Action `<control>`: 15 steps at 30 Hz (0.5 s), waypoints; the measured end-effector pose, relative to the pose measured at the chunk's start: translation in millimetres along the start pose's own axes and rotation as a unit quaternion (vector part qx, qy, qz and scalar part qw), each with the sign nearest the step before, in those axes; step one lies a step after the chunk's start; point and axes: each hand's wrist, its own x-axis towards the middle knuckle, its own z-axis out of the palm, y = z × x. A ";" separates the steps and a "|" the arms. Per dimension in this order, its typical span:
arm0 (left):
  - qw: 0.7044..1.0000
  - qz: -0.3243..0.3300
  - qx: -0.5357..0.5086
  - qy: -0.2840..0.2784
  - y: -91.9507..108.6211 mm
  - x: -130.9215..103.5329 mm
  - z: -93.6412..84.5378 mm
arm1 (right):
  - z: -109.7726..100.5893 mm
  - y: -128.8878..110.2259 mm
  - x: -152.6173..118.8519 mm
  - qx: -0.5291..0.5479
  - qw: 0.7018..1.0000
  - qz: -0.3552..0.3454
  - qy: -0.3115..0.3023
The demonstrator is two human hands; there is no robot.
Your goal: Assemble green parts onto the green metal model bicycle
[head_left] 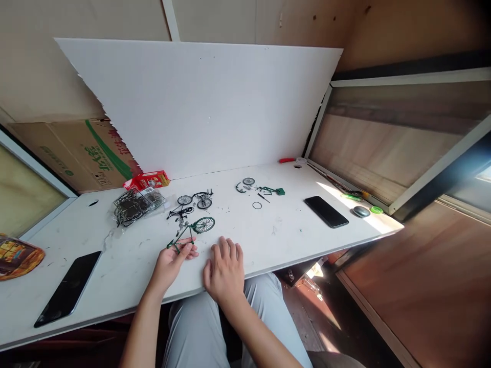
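Observation:
My left hand (174, 260) pinches a small green model bicycle frame (186, 234) between thumb and fingers, near the table's front edge. One spoked wheel (204, 225) is on the frame's right end. Palm down on the white table, my right hand (225, 266) rests just to the right with its fingers stretched out and nothing visible in it. Behind the left hand lie black bicycle parts (180, 212) and a black wheel (204, 203). Farther right are a grey wheel (248, 181), a thin black ring (257, 205) and a green piece with a small basket (280, 191).
A clear bag of black parts (138, 205) lies at the left beside a red box (151, 179). Dark phones lie at left (69, 289) and right (326, 211). A grey mouse-like object (360, 211) and green tape (376, 209) sit at the right edge. A white board (215, 102) stands behind.

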 end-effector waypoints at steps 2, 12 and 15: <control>1.000 0.010 -0.018 -0.004 -0.3 -0.5 0.7 | 0.0 -0.5 0.5 -0.005 1.000 -0.002 0.006; 0.997 0.043 -0.059 -0.021 -1.6 -0.3 3.6 | -2.3 -2.6 0.6 -0.054 0.997 -0.035 0.045; 0.996 0.049 -0.076 -0.023 -2.1 0.3 4.3 | -1.5 -1.2 0.7 -0.063 0.996 -0.045 0.049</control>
